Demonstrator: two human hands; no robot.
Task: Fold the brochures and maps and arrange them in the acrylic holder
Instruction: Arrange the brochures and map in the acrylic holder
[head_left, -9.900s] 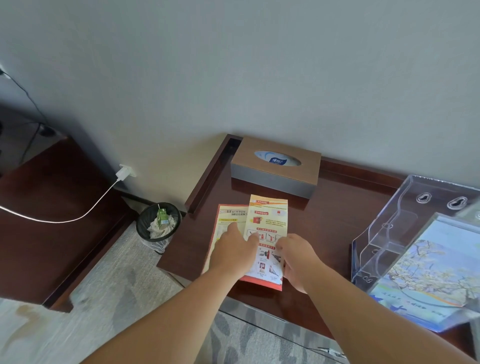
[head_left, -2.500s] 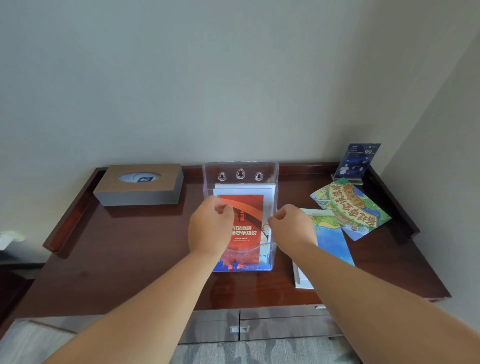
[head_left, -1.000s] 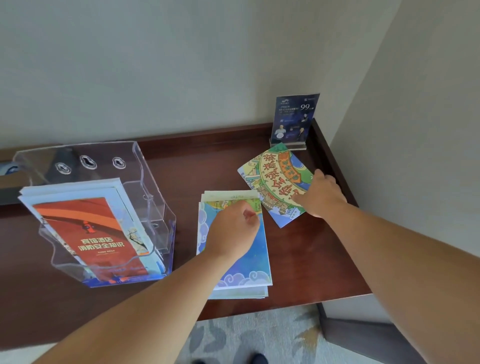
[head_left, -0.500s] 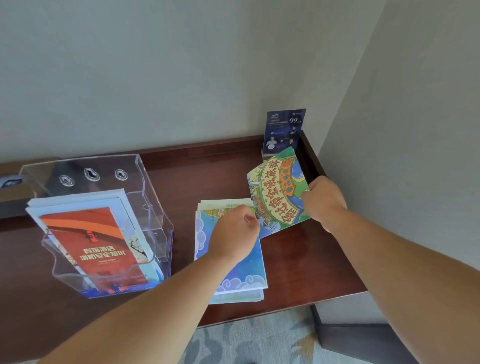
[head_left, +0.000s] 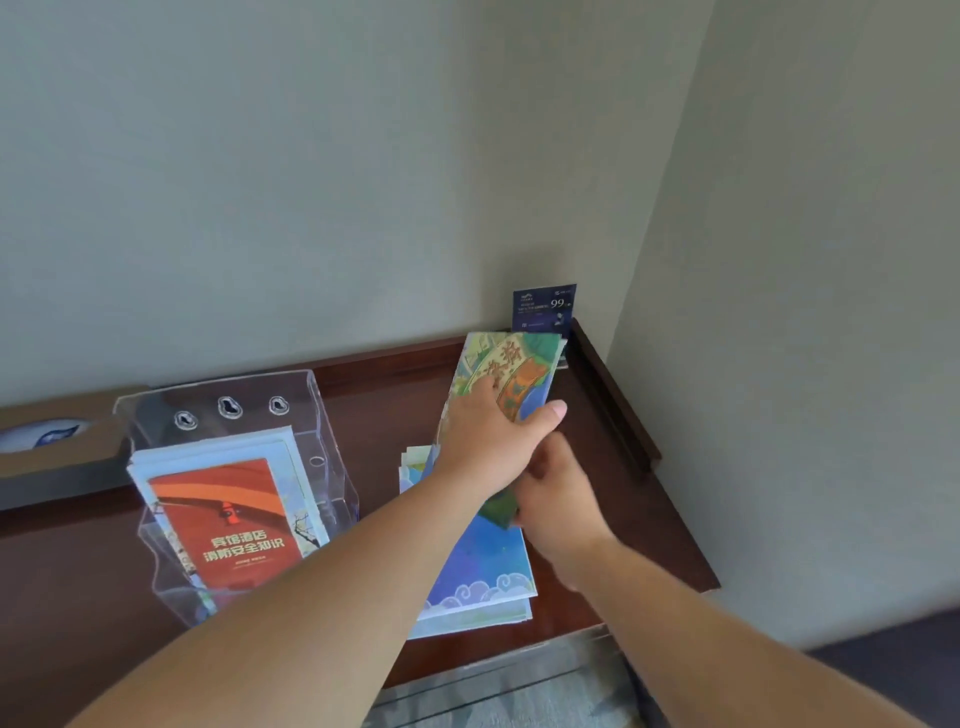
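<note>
The fingers (head_left: 470, 408) of the left hand (head_left: 488, 441) lie across the printed face of a colourful illustrated paper map (head_left: 511, 374). The thumb reaches to the map's right edge, so the hand clasps the sheet round its middle. Just below, the right hand (head_left: 553, 501) has its fingers curled round the map's green lower corner and pinches it. The map is held off the dark wooden tabletop (head_left: 389, 415) and tilted, its top end toward the back right corner. Under both hands a stack of blue folded maps (head_left: 480, 566) lies flat near the front edge. Behind the map's top end a dark blue card stand (head_left: 543, 309) stands in the back right corner. To the left a clear acrylic holder (head_left: 317, 415) carries an orange-red brochure (head_left: 228, 525) in front of paler sheets. Beyond it, at the left edge, sits a brown tissue box (head_left: 52, 441).
</note>
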